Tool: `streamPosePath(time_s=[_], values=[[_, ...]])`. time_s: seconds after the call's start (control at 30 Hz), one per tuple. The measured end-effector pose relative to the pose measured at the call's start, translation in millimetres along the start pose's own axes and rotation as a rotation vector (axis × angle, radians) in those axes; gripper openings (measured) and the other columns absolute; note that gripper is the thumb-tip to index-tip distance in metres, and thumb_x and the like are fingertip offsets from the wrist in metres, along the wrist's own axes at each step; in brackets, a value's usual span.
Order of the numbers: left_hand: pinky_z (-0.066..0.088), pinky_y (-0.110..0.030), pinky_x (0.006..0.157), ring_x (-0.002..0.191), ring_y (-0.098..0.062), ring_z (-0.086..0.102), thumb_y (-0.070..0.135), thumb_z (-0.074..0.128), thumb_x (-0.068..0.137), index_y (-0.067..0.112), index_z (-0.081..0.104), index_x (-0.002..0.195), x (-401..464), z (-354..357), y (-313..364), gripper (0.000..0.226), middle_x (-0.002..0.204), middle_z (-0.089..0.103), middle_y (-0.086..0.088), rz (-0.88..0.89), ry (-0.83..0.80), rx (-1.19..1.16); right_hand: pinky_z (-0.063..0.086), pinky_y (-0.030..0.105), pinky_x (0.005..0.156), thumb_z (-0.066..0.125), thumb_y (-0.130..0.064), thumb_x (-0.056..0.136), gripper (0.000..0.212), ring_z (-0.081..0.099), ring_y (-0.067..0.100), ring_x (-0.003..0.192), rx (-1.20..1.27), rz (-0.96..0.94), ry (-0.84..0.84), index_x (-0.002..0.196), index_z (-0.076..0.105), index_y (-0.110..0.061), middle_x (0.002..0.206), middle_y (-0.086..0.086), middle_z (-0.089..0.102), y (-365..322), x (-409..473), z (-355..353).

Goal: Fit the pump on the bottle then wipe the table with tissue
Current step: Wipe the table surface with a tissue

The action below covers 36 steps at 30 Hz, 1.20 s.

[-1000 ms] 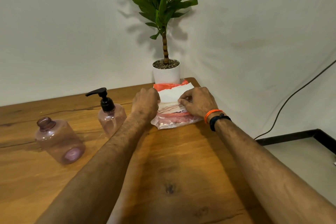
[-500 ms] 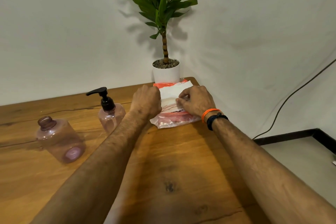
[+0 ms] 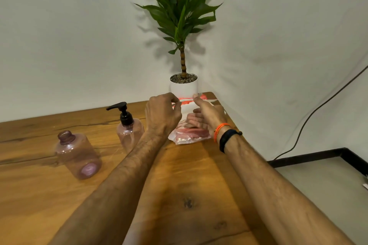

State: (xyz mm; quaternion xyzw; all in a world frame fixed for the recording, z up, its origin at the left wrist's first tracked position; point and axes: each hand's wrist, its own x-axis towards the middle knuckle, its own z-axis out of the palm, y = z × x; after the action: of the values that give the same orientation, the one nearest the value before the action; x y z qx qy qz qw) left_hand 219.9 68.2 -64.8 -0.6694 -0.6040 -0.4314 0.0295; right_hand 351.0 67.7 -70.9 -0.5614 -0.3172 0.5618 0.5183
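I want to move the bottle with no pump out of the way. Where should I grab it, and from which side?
Grip the open bottle round its wide body, coming from above. It lies tilted on the table, neck pointing away, base toward the camera, so the rounded flank faces up. The short neck gives fingers less hold.

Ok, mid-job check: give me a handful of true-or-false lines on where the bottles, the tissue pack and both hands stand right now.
1. The bottle with the black pump stands upright on the table. True.
2. The open bottle also carries a pump. False: its neck is bare and it leans tilted.
3. The left hand pinches the top of the tissue pack. True.
4. The right hand rests flat on the bare wood. False: it is raised at the pack, pinching its top edge.
5. The potted plant stands at the near table edge. False: it stands in the far corner, behind the pack.
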Motion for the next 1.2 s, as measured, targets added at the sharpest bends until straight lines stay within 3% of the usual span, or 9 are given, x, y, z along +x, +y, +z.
streamPosePath(time_s=[0.1, 0.23, 0.4, 0.57, 0.7, 0.8, 0.9, 1.07, 1.2], values=[[0.056, -0.037, 0.074, 0.077, -0.025, 0.072, 0.027, 0.069, 0.081, 0.017, 0.077, 0.091, -14.4, -9.3, 4.0, 0.016, 0.085, 0.077, -0.004, 0.043, -0.003, -0.022, 0.061, 0.031, 0.069, 0.073, -0.036, 0.086, 0.030, 0.073, 0.023, 0.081, 0.189, 0.068, -0.071, 0.090, 0.060, -0.008, 0.093, 0.016, 0.072, -0.2, -6.1, 3.3], [0.055, -0.033, 0.074, 0.079, -0.021, 0.071, 0.040, 0.075, 0.076, 0.023, 0.076, 0.095, -34.9, -23.2, 0.5, 0.025, 0.080, 0.076, 0.000, 0.095, -0.108, 0.024, 0.061, 0.028, 0.058, 0.071, -0.006, 0.086, 0.031, 0.068, 0.026, 0.082, 0.208, -0.009, 0.019, 0.114, 0.062, 0.003, 0.109, 0.020, 0.070, 0.3, -16.8, 2.5], [0.055, -0.029, 0.078, 0.086, -0.010, 0.071, 0.074, 0.064, 0.071, 0.021, 0.069, 0.117, -48.1, -46.3, 7.2, 0.071, 0.108, 0.074, 0.003, 0.012, -0.170, -0.063, 0.062, 0.046, 0.070, 0.078, -0.012, 0.081, 0.036, 0.065, 0.023, 0.064, 0.009, -0.071, -0.029, 0.112, 0.063, -0.001, 0.089, 0.014, 0.070, 0.6, -35.6, -7.2], [0.051, -0.029, 0.089, 0.107, -0.019, 0.067, 0.059, 0.064, 0.083, 0.016, 0.057, 0.131, -53.5, -65.5, 15.3, 0.065, 0.126, 0.068, -0.001, -0.147, -0.215, -0.194, 0.057, 0.030, 0.056, 0.079, -0.013, 0.079, 0.024, 0.073, 0.020, 0.083, -0.110, -0.221, -0.217, 0.102, 0.071, -0.011, 0.095, 0.005, 0.076, 3.4, -58.8, -16.9], [0.048, -0.006, 0.062, 0.096, -0.004, 0.063, 0.040, 0.077, 0.080, 0.014, 0.052, 0.133, -67.5, -88.5, 10.7, 0.064, 0.131, 0.062, -0.007, -0.426, -0.318, -0.485, 0.060, 0.037, 0.078, 0.080, -0.023, 0.077, 0.036, 0.071, 0.022, 0.099, -0.240, -0.247, -0.391, 0.110, 0.071, -0.010, 0.107, 0.004, 0.076, 4.7, -84.4, -25.1], [0.060, -0.026, 0.063, 0.097, -0.019, 0.069, 0.020, 0.084, 0.074, 0.013, 0.059, 0.110, -81.9, -103.7, -0.8, 0.044, 0.129, 0.057, -0.012, -0.564, -0.368, -0.734, 0.058, 0.039, 0.086, 0.077, -0.019, 0.080, 0.036, 0.069, 0.022, 0.102, -0.300, -0.239, -0.433, 0.113, 0.070, -0.007, 0.111, 0.006, 0.074, 11.1, -99.7, -23.4], [0.054, -0.022, 0.055, 0.097, -0.021, 0.071, 0.013, 0.083, 0.074, 0.013, 0.062, 0.102, -102.9, -117.8, -14.8, 0.034, 0.118, 0.067, -0.007, -0.596, -0.359, -0.817, 0.058, 0.041, 0.087, 0.080, -0.015, 0.076, 0.039, 0.070, 0.022, 0.103, -0.302, -0.262, -0.432, 0.113, 0.070, -0.007, 0.113, 0.006, 0.074, 27.0, -114.7, -15.1], [0.054, -0.020, 0.051, 0.080, -0.017, 0.075, 0.010, 0.083, 0.073, 0.008, 0.066, 0.097, -134.3, -142.1, -37.1, 0.029, 0.099, 0.075, -0.009, -0.729, -0.338, -0.916, 0.059, 0.025, 0.064, 0.079, -0.014, 0.078, 0.021, 0.074, 0.009, 0.083, -0.297, -0.277, -0.489, 0.097, 0.073, -0.018, 0.095, -0.005, 0.076, 56.8, -138.3, 5.7], [0.057, -0.023, 0.054, 0.077, -0.016, 0.075, 0.008, 0.082, 0.074, 0.006, 0.066, 0.096, -151.2, -161.9, -54.4, 0.026, 0.097, 0.075, -0.008, -0.739, -0.302, -0.904, 0.059, 0.025, 0.064, 0.080, -0.016, 0.077, 0.033, 0.074, 0.012, 0.086, -0.377, -0.243, -0.559, 0.108, 0.072, -0.010, 0.101, 0.001, 0.076, 68.6, -154.3, 25.4]])
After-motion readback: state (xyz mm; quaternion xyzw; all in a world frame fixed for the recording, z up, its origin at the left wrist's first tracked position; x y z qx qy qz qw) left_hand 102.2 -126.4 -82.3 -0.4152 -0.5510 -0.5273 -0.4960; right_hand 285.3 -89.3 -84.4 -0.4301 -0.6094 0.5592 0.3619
